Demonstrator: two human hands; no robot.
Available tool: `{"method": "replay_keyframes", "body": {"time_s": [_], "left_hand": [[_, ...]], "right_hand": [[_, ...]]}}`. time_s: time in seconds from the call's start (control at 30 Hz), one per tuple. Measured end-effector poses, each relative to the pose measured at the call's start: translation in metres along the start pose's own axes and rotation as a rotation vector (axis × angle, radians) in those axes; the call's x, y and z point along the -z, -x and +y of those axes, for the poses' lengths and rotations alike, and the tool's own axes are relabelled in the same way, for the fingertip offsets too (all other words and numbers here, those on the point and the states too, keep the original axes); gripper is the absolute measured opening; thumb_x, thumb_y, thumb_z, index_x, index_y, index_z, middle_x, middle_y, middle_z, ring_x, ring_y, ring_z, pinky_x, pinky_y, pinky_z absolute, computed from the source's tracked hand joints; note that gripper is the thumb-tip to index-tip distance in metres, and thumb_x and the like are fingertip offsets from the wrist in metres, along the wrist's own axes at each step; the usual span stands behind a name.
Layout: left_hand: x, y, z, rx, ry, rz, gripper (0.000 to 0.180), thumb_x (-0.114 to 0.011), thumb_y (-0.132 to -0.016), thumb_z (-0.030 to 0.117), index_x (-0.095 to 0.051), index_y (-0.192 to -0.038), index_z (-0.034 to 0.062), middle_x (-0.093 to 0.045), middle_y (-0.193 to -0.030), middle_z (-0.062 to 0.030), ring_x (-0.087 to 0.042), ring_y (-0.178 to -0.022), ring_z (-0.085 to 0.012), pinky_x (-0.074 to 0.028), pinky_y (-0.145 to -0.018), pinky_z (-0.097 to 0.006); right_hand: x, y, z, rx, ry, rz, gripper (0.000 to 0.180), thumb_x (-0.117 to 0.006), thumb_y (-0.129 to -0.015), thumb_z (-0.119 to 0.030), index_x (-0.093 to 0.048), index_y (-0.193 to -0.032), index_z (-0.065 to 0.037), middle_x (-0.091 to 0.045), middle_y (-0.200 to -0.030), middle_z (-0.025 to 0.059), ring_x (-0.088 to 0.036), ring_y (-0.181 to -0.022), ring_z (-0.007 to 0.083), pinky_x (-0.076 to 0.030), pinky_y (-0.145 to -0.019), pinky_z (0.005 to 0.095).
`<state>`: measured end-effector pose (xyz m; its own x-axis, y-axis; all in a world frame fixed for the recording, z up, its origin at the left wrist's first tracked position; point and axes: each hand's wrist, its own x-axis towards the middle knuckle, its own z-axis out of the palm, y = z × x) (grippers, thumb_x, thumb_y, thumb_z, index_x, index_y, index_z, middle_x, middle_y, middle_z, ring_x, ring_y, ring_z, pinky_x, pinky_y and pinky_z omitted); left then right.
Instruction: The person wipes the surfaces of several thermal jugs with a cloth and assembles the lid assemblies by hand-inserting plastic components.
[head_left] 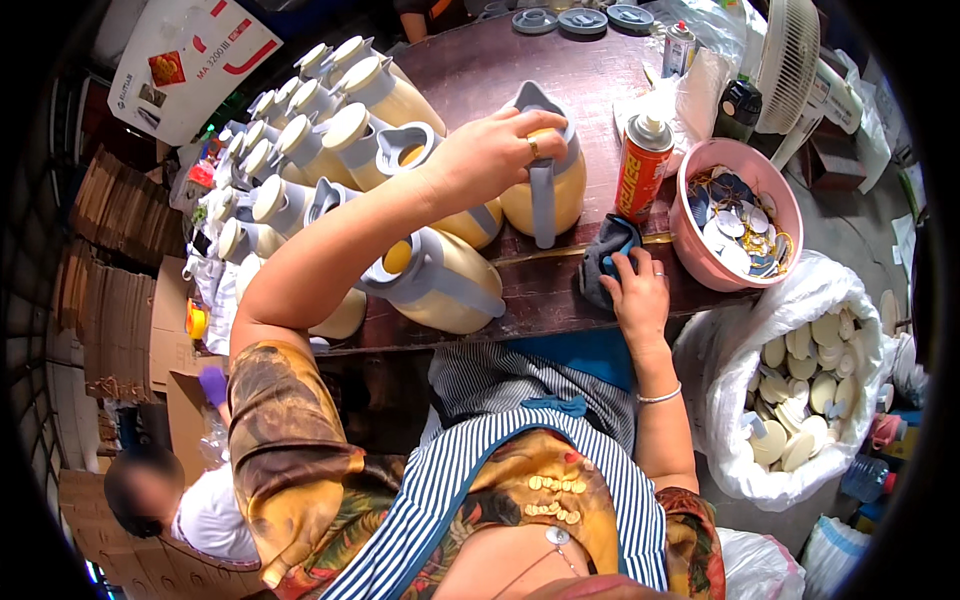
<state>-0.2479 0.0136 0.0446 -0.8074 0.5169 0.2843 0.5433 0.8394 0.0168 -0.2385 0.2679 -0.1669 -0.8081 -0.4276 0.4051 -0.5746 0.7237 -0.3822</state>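
My left hand (488, 158) reaches across the table and grips the top rim of a cream jug (566, 200) with a grey spout and handle. This jug stands upright without a lid, its handle toward me. My right hand (640, 296) has its fingers closed on a bunched dark grey cloth (597, 265) with blue parts, lying at the table's front edge. Beside my left forearm is another lidless cream jug (455, 285), its inside yellowish. An orange-red spray can (642, 172) with a white cap stands just beyond the cloth.
Many similar lidded jugs (395, 95) crowd the table's left side. A pink bucket (712, 262) of small parts sits at the right edge, above a white sack (715, 420) of cream lids. A fan (788, 65) stands far right; grey discs (583, 22) lie behind. Another person (215, 515) is lower left.
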Motion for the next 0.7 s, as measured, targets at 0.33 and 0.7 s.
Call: {"method": "replay_keyframes", "body": {"time_s": [0.33,0.7], "left_hand": [[0.064,0.063,0.055,0.167,-0.082,0.186,0.041,-0.072,-0.08,0.007,-0.059,-0.118,0.0091,-0.059,-0.13,-0.005,-0.058,-0.114,-0.031,-0.05,-0.094,-0.039],[-0.037,0.049,0.142,0.457,0.48,0.708,0.044,-0.065,-0.086,0.002,-0.052,-0.128,0.001,-0.054,-0.132,-0.0165,-0.052,-0.123,-0.0309,-0.041,-0.102,-0.038]], "right_hand": [[0.127,-0.023,-0.007,0.001,-0.091,0.454,0.003,-0.068,-0.085,-0.009,-0.07,-0.083,-0.009,-0.066,-0.069,0.0084,-0.066,-0.062,0.0257,-0.051,-0.058,0.0352],[0.111,-0.049,0.01,-0.022,-0.164,-0.248,0.031,-0.065,-0.089,-0.035,-0.068,-0.083,-0.004,-0.065,-0.075,0.018,-0.064,-0.07,0.0352,-0.049,-0.063,0.0419]]}}
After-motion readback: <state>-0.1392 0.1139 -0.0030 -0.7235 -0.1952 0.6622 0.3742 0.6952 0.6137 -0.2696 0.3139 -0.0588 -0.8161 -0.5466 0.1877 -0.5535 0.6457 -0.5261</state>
